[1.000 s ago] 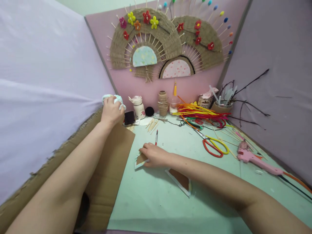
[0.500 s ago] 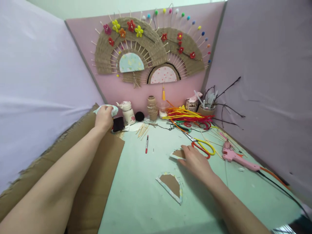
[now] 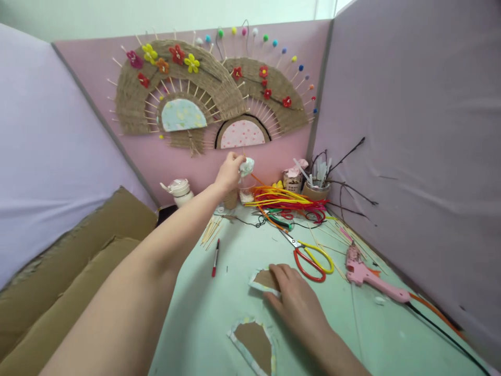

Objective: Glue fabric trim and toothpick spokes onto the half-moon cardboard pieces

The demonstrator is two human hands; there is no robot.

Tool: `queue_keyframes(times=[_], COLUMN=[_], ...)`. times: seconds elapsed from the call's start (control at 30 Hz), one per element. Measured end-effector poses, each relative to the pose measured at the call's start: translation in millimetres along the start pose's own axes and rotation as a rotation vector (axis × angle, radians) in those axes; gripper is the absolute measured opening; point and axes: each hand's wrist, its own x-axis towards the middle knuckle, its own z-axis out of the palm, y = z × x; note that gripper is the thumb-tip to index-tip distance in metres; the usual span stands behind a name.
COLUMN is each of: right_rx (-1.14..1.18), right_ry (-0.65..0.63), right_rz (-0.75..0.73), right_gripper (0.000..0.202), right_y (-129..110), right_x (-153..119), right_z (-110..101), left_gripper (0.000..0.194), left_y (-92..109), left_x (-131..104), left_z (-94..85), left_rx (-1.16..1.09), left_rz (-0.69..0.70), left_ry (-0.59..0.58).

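Pink backdrop; left hand [image 3: 229,171] grips cloth scrap [image 3: 246,166]; nothing legible.

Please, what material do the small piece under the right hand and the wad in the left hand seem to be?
Piece under right hand: probably cardboard, matte brown face, pale patterned paper edging. Wad in left hand: soft, crumpled, pale green-white; fabric or paper, unclear.
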Motion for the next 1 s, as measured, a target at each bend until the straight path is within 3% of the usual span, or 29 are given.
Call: queue_keyframes(times=[0.07, 0.17, 0.3, 0.43, 0.57, 0.67, 0.77, 0.87, 1.0], right_rx=[0.039, 0.088, 0.11, 0.119, 0.115, 0.102, 0.092, 0.088, 0.069], right_ry=[-0.025, -0.042, -0.066, -0.054, -0.023, 0.011, 0.036, 0.04, 0.041], right_rz=[-0.002, -0.024, -0.051, -0.064, -0.076, -0.091, -0.11, -0.118, -0.123], right_gripper=[0.045, 0.045, 0.05, 0.05, 0.048, 0.049, 0.05, 0.047, 0.045], right_y=[0.3, -1.0, -3.2, -1.1, 4.6, 9.6, 14.3, 17.5, 19.4], right_x=[-1.0, -3.5, -6.6, -7.8, -8.6, -9.6, -10.8, -11.3, -10.8], right_z=[2.7, 5.4, 6.0, 7.1, 10.7, 14.2, 18.0, 21.1, 23.1], left_gripper=[0.027, 0.031, 0.036, 0.036, 0.038, 0.041, 0.032, 0.025, 0.03], left_y=[1.2, 1.4, 1.9, 1.7, 0.6, -4.5, -20.7, -50.8, -96.7], left_x=[15.1, 26.1, 33.3, 40.3, 36.2, 13.7, -24.5, -66.0, -105.1], left_z=[19.5, 43.4, 61.6, 61.1, 40.7, 18.5, 1.3, -5.8, -6.5], left_rx=[0.043, 0.114, 0.187, 0.191, 0.142, 0.11, 0.121, 0.169, 0.219], left_rz=[0.005, 0.018, 0.012, 0.054, 0.124, 0.149, 0.095, -0.032, -0.224], left_ry=[-0.083, -0.216, -0.37, -0.47, -0.454, -0.375, -0.364, -0.451, -0.675])
